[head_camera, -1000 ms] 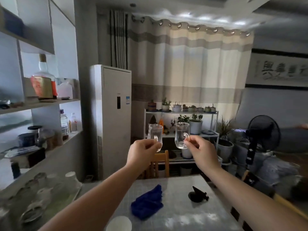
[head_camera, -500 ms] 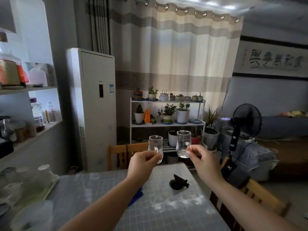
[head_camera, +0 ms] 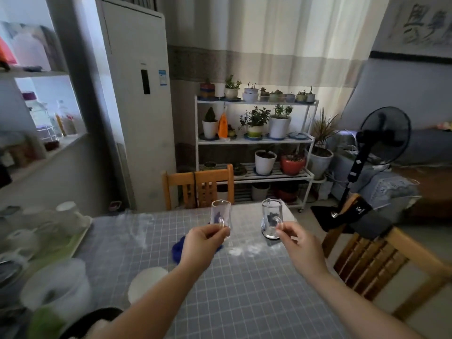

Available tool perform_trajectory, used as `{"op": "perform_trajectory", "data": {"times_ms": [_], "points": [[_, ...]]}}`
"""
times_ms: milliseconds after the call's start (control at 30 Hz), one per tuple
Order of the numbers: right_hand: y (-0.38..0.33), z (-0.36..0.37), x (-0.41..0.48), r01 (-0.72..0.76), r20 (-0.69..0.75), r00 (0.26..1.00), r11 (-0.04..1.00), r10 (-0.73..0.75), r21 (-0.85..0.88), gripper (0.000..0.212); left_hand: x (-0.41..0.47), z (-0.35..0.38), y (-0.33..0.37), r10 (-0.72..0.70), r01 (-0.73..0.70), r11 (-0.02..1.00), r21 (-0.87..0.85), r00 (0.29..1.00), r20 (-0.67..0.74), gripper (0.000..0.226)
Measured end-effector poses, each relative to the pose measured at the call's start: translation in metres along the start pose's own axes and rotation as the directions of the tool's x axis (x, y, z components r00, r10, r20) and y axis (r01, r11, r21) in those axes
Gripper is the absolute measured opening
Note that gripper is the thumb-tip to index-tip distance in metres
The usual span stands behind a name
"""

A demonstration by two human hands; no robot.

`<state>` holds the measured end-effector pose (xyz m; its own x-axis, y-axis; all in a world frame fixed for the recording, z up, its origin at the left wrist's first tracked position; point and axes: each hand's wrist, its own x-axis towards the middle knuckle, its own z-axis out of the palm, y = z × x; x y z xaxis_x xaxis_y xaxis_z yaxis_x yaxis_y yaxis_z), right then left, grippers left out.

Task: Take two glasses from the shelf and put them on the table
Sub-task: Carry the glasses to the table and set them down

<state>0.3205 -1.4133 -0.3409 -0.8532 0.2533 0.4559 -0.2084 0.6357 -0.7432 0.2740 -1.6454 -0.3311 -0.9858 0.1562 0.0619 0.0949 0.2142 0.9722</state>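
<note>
Two glasses: left hand (head_camera: pixel 203 243) pinches one (head_camera: pixel 220 215), right hand (head_camera: pixel 299 243) the other (head_camera: pixel 271 220), seemingly above table (head_camera: pixel 244 289).

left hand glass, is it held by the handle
Yes, the left hand pinches the small handle of its upright glass over the table.

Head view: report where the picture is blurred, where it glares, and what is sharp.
Head view: sharpest at centre, the left hand and right hand each pinching a clear glass, left and right; the cups at the left edge are smeared by blur; pale glare patches on the table; backlit curtain; wide-angle bending at the frame edges.
</note>
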Motion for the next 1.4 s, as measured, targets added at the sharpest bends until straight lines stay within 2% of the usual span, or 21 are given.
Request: {"op": "perform_trajectory", "data": {"times_ms": [300,500,800,1033,1133,1400], "points": [[0.058,0.047,-0.03,-0.149,0.18,0.973,0.989,0.146,0.001,0.004,-0.013,0.017,-0.077,-0.141,0.142,0.99,-0.013,0.989,0.048,0.013],[0.099,0.068,-0.049,-0.2,0.253,0.948,0.98,0.191,0.008,0.006,-0.021,0.04,-0.132,-0.282,0.282,0.956,-0.083,0.959,0.011,0.009],[0.159,0.092,-0.08,-0.217,0.406,0.889,0.976,0.212,-0.034,0.003,-0.051,0.072,-0.189,-0.422,0.4,0.898,-0.183,0.901,-0.1,0.017],[0.177,0.101,-0.104,-0.278,0.433,0.869,0.96,0.241,0.024,0.019,-0.06,0.076,-0.204,-0.446,0.414,0.889,-0.196,0.88,-0.165,0.019],[0.183,0.102,-0.112,-0.292,0.448,0.861,0.955,0.242,0.045,0.011,-0.064,0.077,-0.209,-0.451,0.421,0.886,-0.193,0.878,-0.157,0.016],[0.189,0.096,-0.125,-0.321,0.47,0.847,0.943,0.247,0.084,0.009,-0.075,0.078,-0.216,-0.453,0.438,0.888,-0.14,0.886,-0.098,0.016]]}}
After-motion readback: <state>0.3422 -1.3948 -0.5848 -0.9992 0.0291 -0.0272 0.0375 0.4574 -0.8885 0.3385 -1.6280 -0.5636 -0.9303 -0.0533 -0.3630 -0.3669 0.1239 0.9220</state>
